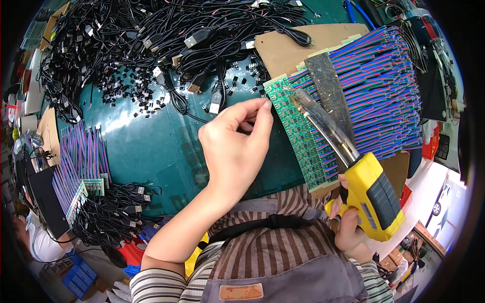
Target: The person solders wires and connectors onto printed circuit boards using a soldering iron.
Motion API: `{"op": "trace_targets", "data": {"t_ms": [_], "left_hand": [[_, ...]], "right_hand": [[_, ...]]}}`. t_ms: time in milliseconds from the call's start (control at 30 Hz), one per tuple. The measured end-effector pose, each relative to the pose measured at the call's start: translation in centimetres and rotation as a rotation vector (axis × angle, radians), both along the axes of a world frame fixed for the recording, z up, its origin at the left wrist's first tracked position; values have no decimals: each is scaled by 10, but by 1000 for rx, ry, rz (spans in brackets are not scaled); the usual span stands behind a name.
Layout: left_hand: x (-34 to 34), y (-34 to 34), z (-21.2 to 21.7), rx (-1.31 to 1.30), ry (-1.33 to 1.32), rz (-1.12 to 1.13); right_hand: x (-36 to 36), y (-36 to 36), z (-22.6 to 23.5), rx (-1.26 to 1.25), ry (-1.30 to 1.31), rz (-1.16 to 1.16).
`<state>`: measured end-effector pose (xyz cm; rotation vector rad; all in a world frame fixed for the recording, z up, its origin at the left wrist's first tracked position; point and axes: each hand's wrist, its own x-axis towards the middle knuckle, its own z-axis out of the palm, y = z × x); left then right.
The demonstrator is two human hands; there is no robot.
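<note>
My left hand (pixel 235 144) is closed in a pinch at the left edge of a panel of small green circuit boards (pixel 298 131). What its fingertips hold is too small to make out. My right hand (pixel 351 227) grips a yellow and black soldering gun (pixel 376 197) by its handle, partly hidden behind the tool. The gun's metal tip slants up and left over the boards. Rows of blue, red and green wires (pixel 384 96) run right from the boards. A dark flat metal bar (pixel 328 88) lies across the wires.
A large heap of black USB cables (pixel 126 40) covers the back of the green mat (pixel 151 146). Small black components (pixel 136 91) lie scattered before it. On the left are wired boards (pixel 83 161) and more cables (pixel 111 212). Brown cardboard (pixel 283 48) sits under the panel.
</note>
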<state>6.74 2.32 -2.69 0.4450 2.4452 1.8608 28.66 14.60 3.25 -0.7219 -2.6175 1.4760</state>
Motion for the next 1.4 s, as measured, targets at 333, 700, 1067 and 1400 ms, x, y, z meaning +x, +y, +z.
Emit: {"op": "trace_targets", "data": {"t_ms": [333, 700, 1067, 1400], "left_hand": [[-46, -11, 21, -19, -679, -324], [-55, -11, 24, -33, -775, -356], [-56, -10, 23, -23, -753, -366], [-50, -9, 21, 14, -713, -323]], "right_hand": [[-16, -3, 5, 83, 53, -105], [-18, -4, 4, 148, 64, -71], [-17, -3, 7, 187, 52, -35], [-13, 0, 8, 208, -28, 48]]}}
